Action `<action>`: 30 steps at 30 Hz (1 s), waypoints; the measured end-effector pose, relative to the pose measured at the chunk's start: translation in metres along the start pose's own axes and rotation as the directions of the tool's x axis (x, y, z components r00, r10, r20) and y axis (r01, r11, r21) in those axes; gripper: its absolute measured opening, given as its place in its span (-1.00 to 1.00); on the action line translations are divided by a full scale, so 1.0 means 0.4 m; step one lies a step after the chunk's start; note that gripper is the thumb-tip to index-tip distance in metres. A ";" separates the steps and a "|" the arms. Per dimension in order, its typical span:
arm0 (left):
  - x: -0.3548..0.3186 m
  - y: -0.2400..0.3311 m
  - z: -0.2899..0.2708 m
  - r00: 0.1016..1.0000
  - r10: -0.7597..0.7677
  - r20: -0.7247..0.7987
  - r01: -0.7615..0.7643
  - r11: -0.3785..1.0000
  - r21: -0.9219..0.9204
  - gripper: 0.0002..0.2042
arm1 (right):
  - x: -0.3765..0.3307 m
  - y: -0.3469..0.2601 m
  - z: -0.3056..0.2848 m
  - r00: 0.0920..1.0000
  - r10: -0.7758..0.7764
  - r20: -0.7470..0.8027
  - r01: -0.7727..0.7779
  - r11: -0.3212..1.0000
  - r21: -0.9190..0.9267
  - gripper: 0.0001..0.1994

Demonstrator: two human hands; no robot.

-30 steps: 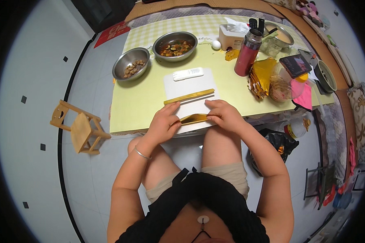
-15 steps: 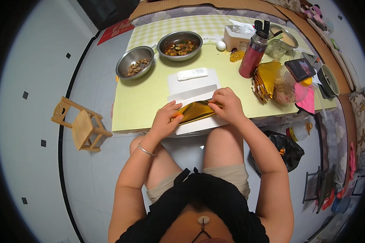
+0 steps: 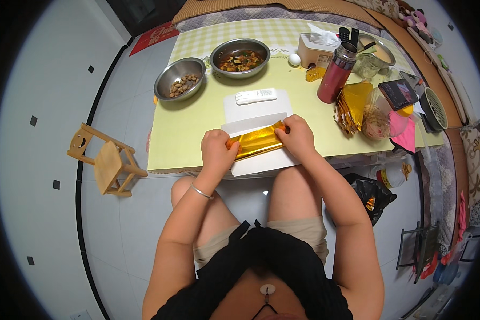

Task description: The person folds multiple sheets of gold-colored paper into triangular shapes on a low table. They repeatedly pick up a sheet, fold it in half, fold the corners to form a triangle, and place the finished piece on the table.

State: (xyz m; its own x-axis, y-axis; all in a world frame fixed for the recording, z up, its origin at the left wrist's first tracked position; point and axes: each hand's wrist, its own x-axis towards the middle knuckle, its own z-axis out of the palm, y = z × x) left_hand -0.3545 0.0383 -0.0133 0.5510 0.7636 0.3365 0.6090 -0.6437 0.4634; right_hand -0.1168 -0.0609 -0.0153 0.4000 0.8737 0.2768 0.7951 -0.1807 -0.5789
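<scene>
A shiny gold foil sheet is stretched between my hands above white card at the table's near edge. My left hand is closed on its left end, the thumb pressing on the foil. At the right end my right hand grips it, thumb below and fingers curled over. A folded white strip of the card lies just behind the foil. Farther back, a white, oblong wrapped piece rests on the card.
Two steel bowls stand at the back left, one with nuts, one with food in broth. To the right are a red thermos, a stack of gold foil and a phone. A wooden chair stands left of the table.
The foil was bowed and dark; now it is drawn flatter and its bright face shows. My left fingers have curled in, and both hands grip its ends more tightly.
</scene>
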 end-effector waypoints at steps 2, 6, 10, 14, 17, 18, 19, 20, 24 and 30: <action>0.002 0.032 -0.015 0.993 0.064 -0.102 -0.054 0.994 0.097 -0.69 | -0.005 0.001 0.006 1.000 0.009 -0.028 -0.009 1.000 0.009 -0.78; -0.013 0.073 -0.017 0.883 0.454 -0.119 -0.448 0.891 0.075 -0.43 | -0.011 0.002 0.019 0.997 0.001 -0.074 0.000 1.000 0.021 -0.80; -0.066 0.119 0.015 0.883 0.386 0.268 -0.428 0.896 0.119 -0.18 | -0.017 0.011 0.027 0.993 -0.026 -0.116 0.029 0.999 0.024 -0.81; -0.070 0.110 0.028 0.892 0.333 0.307 -0.392 0.907 0.155 -0.11 | -0.016 0.014 0.031 0.991 -0.026 -0.128 0.030 0.999 0.030 -0.81; -0.068 0.110 0.029 0.893 0.323 0.312 -0.386 0.908 0.165 -0.11 | -0.014 0.011 0.032 0.990 -0.017 -0.137 0.020 1.000 0.022 -0.82; -0.068 0.110 0.028 0.893 0.325 0.310 -0.389 0.905 0.170 -0.11 | -0.014 0.010 0.032 0.990 -0.012 -0.137 0.014 1.000 0.017 -0.82; -0.067 0.109 0.028 0.892 0.327 0.311 -0.392 0.903 0.175 -0.11 | -0.013 0.011 0.032 0.991 -0.010 -0.137 0.012 1.000 0.020 -0.82; -0.067 0.108 0.028 0.891 0.329 0.312 -0.395 0.901 0.180 -0.11 | -0.014 0.014 0.034 0.991 -0.007 -0.136 0.010 1.000 0.024 -0.82; -0.062 0.103 0.023 0.885 0.320 0.339 -0.399 0.896 0.196 -0.11 | -0.016 0.016 0.038 0.988 -0.018 -0.156 0.022 0.999 0.026 -0.83; -0.063 0.098 0.031 0.888 0.317 0.333 -0.391 0.902 0.183 -0.13 | -0.015 0.028 0.042 0.987 -0.042 -0.156 0.048 0.998 0.034 -0.81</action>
State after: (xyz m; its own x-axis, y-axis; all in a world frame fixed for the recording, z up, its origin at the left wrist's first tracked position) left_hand -0.3375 -0.0069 -0.0139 0.8726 0.4569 0.1725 0.4384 -0.8885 0.1359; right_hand -0.1181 -0.0607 -0.0362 0.4323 0.7993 0.4175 0.7974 -0.1227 -0.5908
